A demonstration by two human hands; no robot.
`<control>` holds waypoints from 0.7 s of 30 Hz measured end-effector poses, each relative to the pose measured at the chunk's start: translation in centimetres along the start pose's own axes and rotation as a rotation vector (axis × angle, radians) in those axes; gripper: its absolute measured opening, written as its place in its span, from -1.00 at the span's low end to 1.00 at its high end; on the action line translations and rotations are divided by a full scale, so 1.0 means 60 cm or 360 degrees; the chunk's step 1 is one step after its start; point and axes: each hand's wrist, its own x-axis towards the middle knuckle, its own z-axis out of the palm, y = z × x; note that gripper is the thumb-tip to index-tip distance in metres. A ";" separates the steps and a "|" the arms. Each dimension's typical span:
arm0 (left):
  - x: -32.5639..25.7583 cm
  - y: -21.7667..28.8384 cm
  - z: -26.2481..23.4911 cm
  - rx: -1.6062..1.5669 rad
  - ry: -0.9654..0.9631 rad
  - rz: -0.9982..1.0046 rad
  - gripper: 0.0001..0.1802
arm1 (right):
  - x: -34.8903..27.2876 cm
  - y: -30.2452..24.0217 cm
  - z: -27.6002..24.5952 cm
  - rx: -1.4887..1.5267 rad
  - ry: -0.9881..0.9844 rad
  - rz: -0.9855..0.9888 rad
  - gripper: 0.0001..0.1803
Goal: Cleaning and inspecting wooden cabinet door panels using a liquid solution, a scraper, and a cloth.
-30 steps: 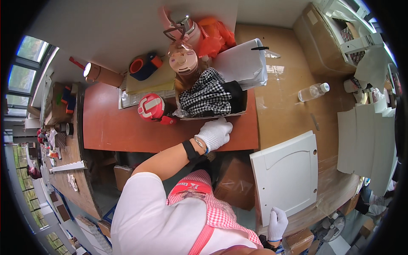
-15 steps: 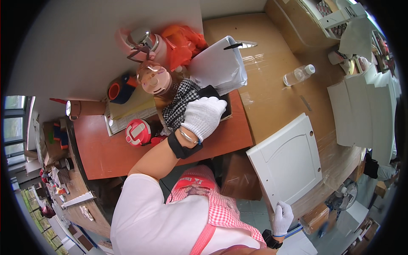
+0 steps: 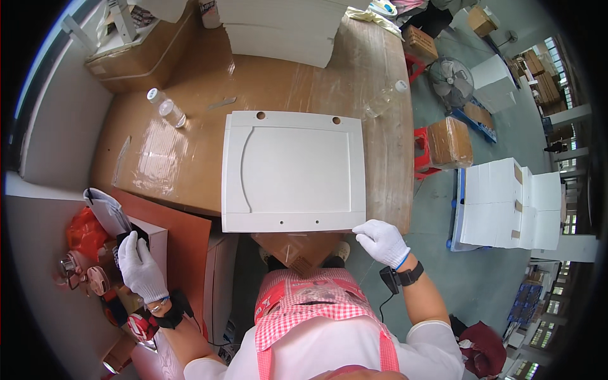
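Our white panel lies flat at the near edge of the table, its left part over the cardboard and its right part over bare wood. At its near right corner is our gloved right hand, fingers bent and close together; we cannot tell whether they pinch the corner or merely touch it. Off to the left, our gloved left hand has its fingers nearly straight and side by side, next to a black item; we cannot tell whether it grips anything. Near it we see papers and an orange bag. Beyond the panel are a clear bottle on the cardboard, another bottle on the wood, and white sheets. Farther right, a wrapped box sits on a red stool, with a fan behind.
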 end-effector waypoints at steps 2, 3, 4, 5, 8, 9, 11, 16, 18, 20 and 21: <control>-0.014 0.093 0.018 -0.0109 -0.0042 0.0113 -0.79 | -0.044 0.062 -0.013 0.0020 0.0061 0.0046 -0.81; -0.027 0.141 0.034 -0.0175 -0.0079 0.0152 -0.80 | -0.066 0.095 -0.023 0.0053 0.0061 0.0024 -0.81; -0.046 0.181 0.058 -0.0328 -0.0189 0.0112 -0.79 | -0.085 0.129 -0.035 0.0072 0.0095 0.0064 -0.82; -0.072 0.220 0.086 -0.0479 -0.0295 0.0058 -0.79 | -0.105 0.163 -0.048 0.0088 0.0117 0.0097 -0.82; -0.143 0.371 0.157 -0.0542 -0.0651 -0.0073 -0.74 | -0.184 0.286 -0.094 0.0210 0.0210 0.0155 -0.84; -0.167 0.422 0.180 -0.0524 -0.0754 -0.0123 -0.72 | -0.211 0.343 -0.113 0.0225 0.0265 0.0212 -0.84; -0.212 0.495 0.235 -0.0600 -0.0779 -0.0214 -0.67 | -0.281 0.447 -0.158 0.0149 0.0273 0.0328 -0.84; -0.307 0.586 0.265 -0.0383 -0.0376 -0.0808 -0.49 | -0.449 0.634 -0.295 0.0226 0.0505 0.0670 -0.80; -0.353 0.589 0.262 -0.0172 -0.0360 -0.1134 -0.31 | -0.450 0.684 -0.329 0.0357 0.0648 0.0855 -0.78; -0.434 0.510 0.297 -0.0399 -0.0236 -0.1392 -0.34 | -0.378 0.700 -0.347 0.0351 0.0543 0.0661 -0.79; -0.465 0.485 0.311 -0.0668 -0.0147 -0.1605 -0.38 | -0.336 0.701 -0.354 0.0319 0.0472 0.0518 -0.79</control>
